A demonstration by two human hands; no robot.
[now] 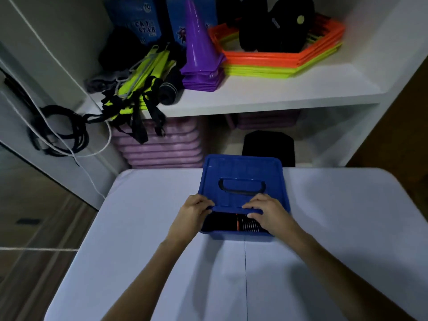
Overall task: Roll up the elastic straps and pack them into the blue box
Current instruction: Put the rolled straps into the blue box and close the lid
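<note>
Blue moulded-plastic lid with recessed handle (242,181): tilted over the blue plastic box (234,233), which sits mid-table on the pale white folding table (162,251), its near edge raised. Your left hand (193,210) pinches the lid's near-left corner; your right hand (266,210) curls over the near edge, thumb beneath. Contents: dark rolled elastic straps with orange stripes (240,223), partly hidden, count unclear. Handling: keep both corners level, line up the far rim first, then press down evenly.

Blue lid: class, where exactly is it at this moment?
In the head view the blue lid sits centre frame on the blue box, near edge lifted, gripped by the left hand and right hand.
</note>
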